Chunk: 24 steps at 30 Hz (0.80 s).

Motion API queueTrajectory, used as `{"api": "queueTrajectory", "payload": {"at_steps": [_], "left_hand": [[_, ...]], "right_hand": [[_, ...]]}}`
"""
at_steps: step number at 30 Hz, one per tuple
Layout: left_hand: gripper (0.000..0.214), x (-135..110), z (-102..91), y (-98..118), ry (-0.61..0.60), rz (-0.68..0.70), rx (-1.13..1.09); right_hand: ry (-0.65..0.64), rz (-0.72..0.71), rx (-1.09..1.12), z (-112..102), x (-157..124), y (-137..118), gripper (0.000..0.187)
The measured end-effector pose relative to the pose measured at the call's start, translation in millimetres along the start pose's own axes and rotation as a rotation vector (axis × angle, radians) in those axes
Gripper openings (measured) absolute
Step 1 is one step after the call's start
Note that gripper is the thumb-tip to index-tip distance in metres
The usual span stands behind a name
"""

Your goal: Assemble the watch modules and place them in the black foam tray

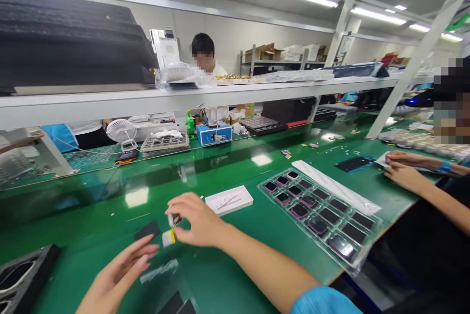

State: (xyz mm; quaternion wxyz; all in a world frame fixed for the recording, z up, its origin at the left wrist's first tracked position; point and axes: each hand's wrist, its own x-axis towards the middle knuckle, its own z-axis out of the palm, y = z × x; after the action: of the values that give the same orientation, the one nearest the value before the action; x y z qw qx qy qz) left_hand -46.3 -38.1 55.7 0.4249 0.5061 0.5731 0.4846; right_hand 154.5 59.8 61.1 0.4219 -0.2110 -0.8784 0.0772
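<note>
My right hand (196, 221) hovers over the green table, fingers pinched on a small white and yellow part (169, 237) and a dark piece near the fingertips. Just below and left of that part is my left hand (117, 272), its fingers stretched out and holding nothing. A small black pad (147, 230) lies on the table between the two hands. A clear film strip (159, 271) lies below them.
A clear tray (362, 248) of small dark devices sits to the right, with a white strip (336, 187) beside it. A white card (228, 200) lies ahead. A black foam tray (22, 277) is at the left edge. Another person's hands (404, 167) work at the right.
</note>
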Motion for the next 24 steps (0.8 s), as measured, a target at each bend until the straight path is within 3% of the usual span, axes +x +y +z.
{"api": "queueTrajectory", "payload": {"at_steps": [3, 5, 8, 11, 15, 19, 24], "left_hand": [[0.048, 16.2, 27.3, -6.5, -0.296, -0.155, -0.274], [0.046, 20.1, 39.1, -16.9, -0.363, -0.203, -0.396], [0.043, 19.3, 42.6, -31.0, -0.333, -0.227, -0.450], [0.040, 19.0, 34.9, -32.6, -0.270, -0.148, -0.346], [0.037, 20.1, 27.1, -24.6, -0.198, 0.003, -0.182], [0.052, 14.3, 30.0, -21.5, -0.135, -0.068, -0.384], [0.050, 9.5, 30.4, -22.8, -0.203, -0.183, -0.562]], "right_hand": [[0.032, -0.070, 0.046, 15.5, -20.0, -24.2, 0.036], [0.068, -0.056, 0.052, 25.3, -31.1, -27.4, 0.036], [0.013, -0.035, 0.096, 33.6, -41.2, -24.6, 0.037], [-0.085, -0.010, 0.139, 32.8, -43.8, -23.2, 0.044], [0.018, 0.140, 0.141, 26.7, -41.8, -24.1, 0.038], [0.152, 0.243, 0.214, 24.2, -39.1, -27.1, 0.019], [0.134, 0.251, 0.297, 28.8, -39.5, -34.5, 0.009]]}}
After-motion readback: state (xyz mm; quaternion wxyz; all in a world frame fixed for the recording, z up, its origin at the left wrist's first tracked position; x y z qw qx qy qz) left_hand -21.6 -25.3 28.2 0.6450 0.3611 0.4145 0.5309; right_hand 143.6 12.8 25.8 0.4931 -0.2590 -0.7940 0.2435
